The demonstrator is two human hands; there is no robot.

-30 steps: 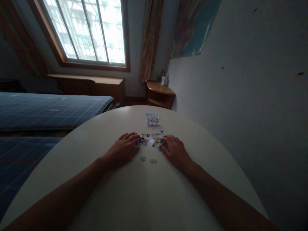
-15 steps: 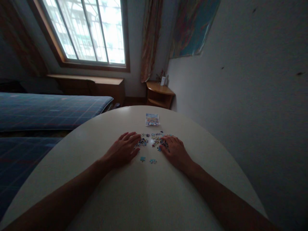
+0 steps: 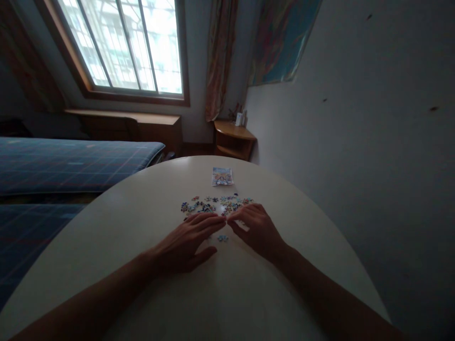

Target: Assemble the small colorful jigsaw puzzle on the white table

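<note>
Jigsaw puzzle pieces [image 3: 202,207] lie in a loose, multicoloured spread on the white table. My left hand [image 3: 194,237] rests palm down just on the near side of them, fingers stretched to the right and thumb apart, with nothing seen in its grasp. Opposite it, my right hand [image 3: 258,229] bends over the near right edge of the pieces, its thumb and fingertips drawn together close to the left fingertips. Whatever lies between those tips is too small to make out. A light blue piece [image 3: 222,238] sits nearer to me, between the two hands.
A small printed picture sheet [image 3: 222,176] lies beyond the pieces. The round white table [image 3: 227,298] stands beside a bare wall [image 3: 355,156] on the right. A plaid mattress [image 3: 78,166] is at the left, and a wooden corner shelf [image 3: 234,130] stands behind the table.
My left hand has slid right and nearer to me, uncovering pieces on the left and covering a blue one. My right hand has shifted slightly left, its thumb and fingertips closing together.
</note>
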